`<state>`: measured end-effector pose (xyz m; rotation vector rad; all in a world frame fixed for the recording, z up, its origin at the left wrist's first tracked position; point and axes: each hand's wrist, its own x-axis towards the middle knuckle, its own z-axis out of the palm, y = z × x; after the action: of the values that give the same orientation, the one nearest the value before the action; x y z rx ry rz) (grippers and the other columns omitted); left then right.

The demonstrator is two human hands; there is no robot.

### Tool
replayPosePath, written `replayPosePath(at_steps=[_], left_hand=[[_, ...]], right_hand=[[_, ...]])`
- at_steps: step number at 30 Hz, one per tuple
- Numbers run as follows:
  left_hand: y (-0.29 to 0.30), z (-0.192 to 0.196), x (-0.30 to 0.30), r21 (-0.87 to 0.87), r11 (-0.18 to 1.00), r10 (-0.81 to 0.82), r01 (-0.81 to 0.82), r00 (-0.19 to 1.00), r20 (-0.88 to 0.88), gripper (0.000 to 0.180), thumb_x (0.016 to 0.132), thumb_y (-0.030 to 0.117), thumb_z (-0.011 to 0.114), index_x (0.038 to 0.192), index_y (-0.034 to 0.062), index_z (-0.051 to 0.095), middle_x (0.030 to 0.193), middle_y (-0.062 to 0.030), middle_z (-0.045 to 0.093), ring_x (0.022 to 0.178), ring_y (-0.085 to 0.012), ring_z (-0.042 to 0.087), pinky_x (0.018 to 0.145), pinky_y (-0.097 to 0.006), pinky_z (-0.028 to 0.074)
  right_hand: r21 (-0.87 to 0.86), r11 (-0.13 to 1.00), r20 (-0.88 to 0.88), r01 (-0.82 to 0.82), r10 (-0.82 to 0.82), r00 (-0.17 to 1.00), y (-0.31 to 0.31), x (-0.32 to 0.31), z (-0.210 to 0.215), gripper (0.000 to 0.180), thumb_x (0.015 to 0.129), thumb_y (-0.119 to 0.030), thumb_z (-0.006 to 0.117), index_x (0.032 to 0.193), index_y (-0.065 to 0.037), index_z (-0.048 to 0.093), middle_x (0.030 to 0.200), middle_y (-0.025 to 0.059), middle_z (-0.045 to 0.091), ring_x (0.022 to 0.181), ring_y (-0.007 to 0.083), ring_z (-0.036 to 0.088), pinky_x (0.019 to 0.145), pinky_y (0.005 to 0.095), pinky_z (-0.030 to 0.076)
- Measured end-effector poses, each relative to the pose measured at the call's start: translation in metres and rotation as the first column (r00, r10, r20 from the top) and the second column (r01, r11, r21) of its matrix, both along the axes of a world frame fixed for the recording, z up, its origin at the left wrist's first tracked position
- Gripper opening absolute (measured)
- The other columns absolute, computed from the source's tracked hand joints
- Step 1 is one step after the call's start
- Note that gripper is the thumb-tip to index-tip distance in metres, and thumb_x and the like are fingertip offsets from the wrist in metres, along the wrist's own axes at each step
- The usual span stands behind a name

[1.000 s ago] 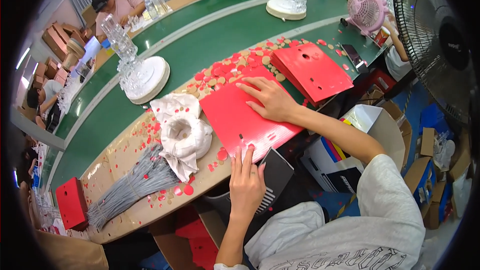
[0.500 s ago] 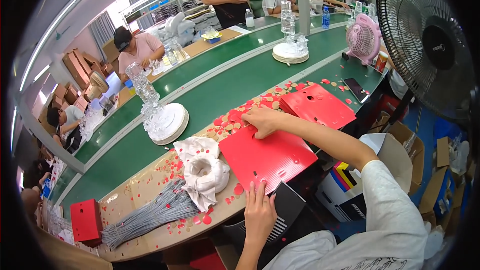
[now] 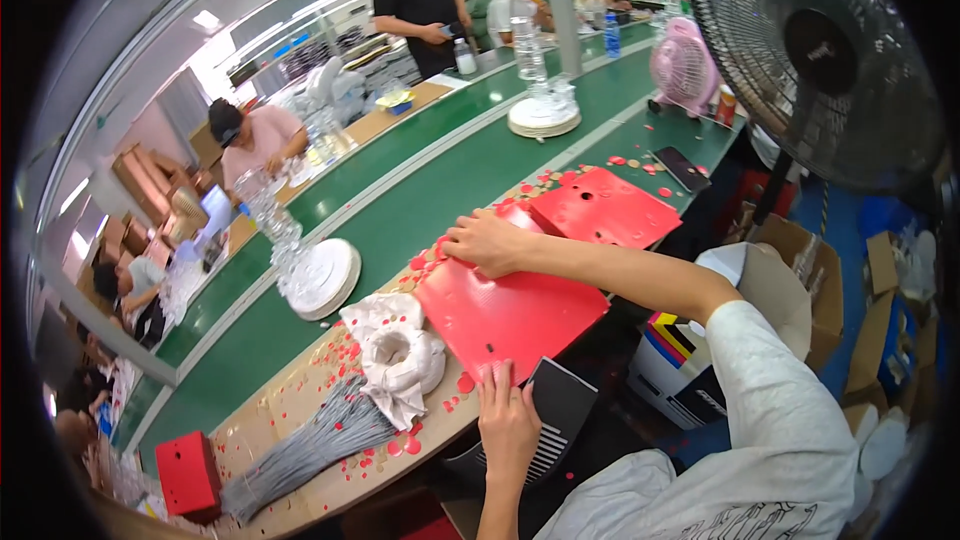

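Observation:
A stack of red corrugated plastic sheets (image 3: pixel 520 310) lies at a slant across the near edge of the table. My right hand (image 3: pixel 487 243) reaches over to the far corner of this stack, its fingers bent down over the edge; the fingertips are partly hidden. On the near corner, my left hand (image 3: pixel 508 425) rests with its fingers stretched out flat, close to a small dark slot in the top sheet. Beyond my right forearm lies a second red stack (image 3: pixel 615 208) with punched holes. Small red and tan discs (image 3: pixel 545 180) are scattered around the stacks.
Left of the sheets sit a cloth-wrapped ring (image 3: pixel 400 355), a bundle of grey wires (image 3: pixel 310 445) and a red block-like stack (image 3: pixel 188 475). White round plates (image 3: pixel 335 280) stand on the green conveyor (image 3: pixel 420 180). A black fan (image 3: pixel 820 50) rises at right. Several people work opposite.
The whole view has shifted a little. My right hand has slid slightly leftward along the far edge of the sheets. My left hand stays on the near corner.

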<state>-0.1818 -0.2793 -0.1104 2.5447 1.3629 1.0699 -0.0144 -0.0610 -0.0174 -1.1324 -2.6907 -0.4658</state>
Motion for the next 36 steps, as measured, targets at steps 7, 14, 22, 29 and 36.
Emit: replayPosePath(at_steps=[7, 14, 22, 29, 36], left_hand=[[-0.004, 0.013, -0.001, -0.009, 1.0, -0.005, 0.006, 0.994, 0.106, 0.014, 0.095, 0.003, 0.059, 0.087, -0.009, 0.059, 0.129, -0.0243, 0.057, 0.122, -0.049, 0.055, 0.095, -0.051, 0.05], [-0.006, 0.025, -0.003, -0.009, 1.0, 0.014, -0.012, 0.991, 0.135, 0.014, 0.094, 0.003, 0.06, 0.085, -0.008, 0.059, 0.129, -0.0253, 0.057, 0.126, -0.0499, 0.052, 0.098, -0.052, 0.049], [-0.008, 0.024, -0.003, -0.049, 0.998, 0.039, -0.035, 0.995, 0.097, 0.014, 0.095, 0.002, 0.057, 0.086, -0.0082, 0.059, 0.137, -0.0249, 0.055, 0.129, -0.0512, 0.049, 0.108, -0.055, 0.041], [-0.014, 0.027, 0.004, 0.016, 0.998, 0.053, -0.055, 0.994, 0.1, 0.016, 0.094, 0.004, 0.06, 0.084, -0.0076, 0.059, 0.13, -0.0235, 0.058, 0.128, -0.0515, 0.05, 0.105, -0.055, 0.044], [-0.012, 0.025, 0.001, 0.024, 0.998, 0.058, -0.061, 0.992, 0.114, 0.014, 0.093, 0.005, 0.063, 0.085, -0.0066, 0.059, 0.125, -0.0252, 0.058, 0.126, -0.0508, 0.052, 0.1, -0.053, 0.048]], right_hand=[[0.251, 0.963, -0.217, -0.101, 0.157, 0.964, -0.006, 0.003, 0.016, 0.024, 0.07, -0.018, 0.071, 0.092, -0.009, 0.066, 0.102, 0.005, 0.064, 0.1, 0.0253, 0.058, 0.082, 0.0398, 0.048], [0.269, 0.958, -0.216, -0.096, 0.157, 0.964, -0.025, -0.003, 0.036, 0.02, 0.077, -0.018, 0.07, 0.095, -0.008, 0.066, 0.109, 0.0035, 0.063, 0.104, 0.0204, 0.056, 0.085, 0.0375, 0.046], [0.399, 0.911, -0.269, -0.105, 0.226, 0.936, -0.028, -0.012, 0.047, 0.022, 0.075, -0.022, 0.073, 0.092, -0.01, 0.066, 0.1, 0.0036, 0.063, 0.1, 0.0204, 0.057, 0.083, 0.0374, 0.045], [0.4, 0.901, -0.257, -0.168, 0.286, 0.923, -0.038, -0.004, 0.048, 0.021, 0.074, -0.016, 0.072, 0.091, -0.007, 0.063, 0.108, 0.0044, 0.065, 0.104, 0.0211, 0.058, 0.085, 0.0382, 0.045], [0.36, 0.917, -0.319, -0.173, 0.296, 0.901, -0.039, -0.003, 0.047, 0.023, 0.071, -0.016, 0.075, 0.09, -0.009, 0.063, 0.106, 0.0033, 0.064, 0.105, 0.0219, 0.058, 0.086, 0.039, 0.045]])
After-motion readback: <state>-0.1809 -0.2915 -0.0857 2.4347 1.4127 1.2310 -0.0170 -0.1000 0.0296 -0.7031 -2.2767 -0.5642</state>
